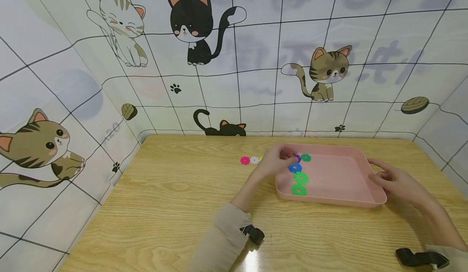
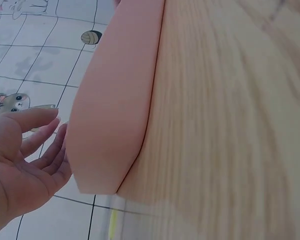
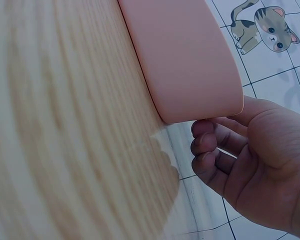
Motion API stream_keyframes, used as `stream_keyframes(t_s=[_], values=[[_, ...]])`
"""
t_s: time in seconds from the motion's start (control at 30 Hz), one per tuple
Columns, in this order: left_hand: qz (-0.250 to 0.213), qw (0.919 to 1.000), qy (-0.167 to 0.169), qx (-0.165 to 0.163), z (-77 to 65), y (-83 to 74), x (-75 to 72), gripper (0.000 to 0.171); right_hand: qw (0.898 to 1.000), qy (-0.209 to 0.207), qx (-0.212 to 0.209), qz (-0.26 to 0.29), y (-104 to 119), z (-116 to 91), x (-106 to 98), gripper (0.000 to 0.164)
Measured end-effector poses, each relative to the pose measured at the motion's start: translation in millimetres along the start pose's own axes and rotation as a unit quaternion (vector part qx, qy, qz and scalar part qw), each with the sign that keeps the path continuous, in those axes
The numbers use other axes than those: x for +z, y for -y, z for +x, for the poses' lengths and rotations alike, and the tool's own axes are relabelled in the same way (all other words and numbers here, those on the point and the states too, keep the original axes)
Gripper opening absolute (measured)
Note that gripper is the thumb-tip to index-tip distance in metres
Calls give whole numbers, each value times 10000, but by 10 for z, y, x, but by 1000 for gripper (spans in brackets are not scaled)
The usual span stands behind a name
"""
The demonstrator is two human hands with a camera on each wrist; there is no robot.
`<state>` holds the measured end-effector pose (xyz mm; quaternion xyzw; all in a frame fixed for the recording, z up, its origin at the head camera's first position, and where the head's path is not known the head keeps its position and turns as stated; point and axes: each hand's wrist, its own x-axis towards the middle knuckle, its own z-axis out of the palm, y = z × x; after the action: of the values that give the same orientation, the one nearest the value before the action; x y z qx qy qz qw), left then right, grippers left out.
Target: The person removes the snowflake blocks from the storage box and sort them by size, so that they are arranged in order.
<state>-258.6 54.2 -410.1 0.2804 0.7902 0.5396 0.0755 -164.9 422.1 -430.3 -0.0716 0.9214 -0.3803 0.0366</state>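
A shallow pink tray (image 1: 336, 174) lies on the wooden table. Along its left side are notched plastic discs: a purple disc (image 1: 298, 157), a teal disc (image 1: 306, 158), a blue disc (image 1: 295, 167) and two green discs (image 1: 301, 178). My left hand (image 1: 276, 159) reaches over the tray's left rim, fingertips right at the purple disc and partly covering it. In the left wrist view its fingers are loosely bent, some hidden behind the tray wall (image 2: 110, 100). My right hand (image 1: 398, 182) holds the tray's right side, fingers curled at the wall (image 3: 200, 75).
Left of the tray, a pink disc (image 1: 245, 160) and a white disc (image 1: 254, 160) lie in a row on the table (image 1: 175, 199), with a yellow disc (image 1: 261, 158) mostly hidden by my left hand. A wall (image 1: 256, 52) with cat drawings stands behind the table.
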Motion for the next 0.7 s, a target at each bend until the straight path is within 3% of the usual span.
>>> stream_keyframes(t_s=[0.17, 0.5, 0.7], values=[[84, 9996, 217, 172, 81, 16, 138, 27, 10000, 2, 24, 62, 9, -3, 5, 63], [399, 9989, 231, -41, 197, 46, 331, 31, 9999, -23, 79, -151, 20, 6, 33, 62], [692, 9969, 170, -347, 294, 62, 394, 32, 9999, -3, 86, -126, 24, 1, 33, 61]])
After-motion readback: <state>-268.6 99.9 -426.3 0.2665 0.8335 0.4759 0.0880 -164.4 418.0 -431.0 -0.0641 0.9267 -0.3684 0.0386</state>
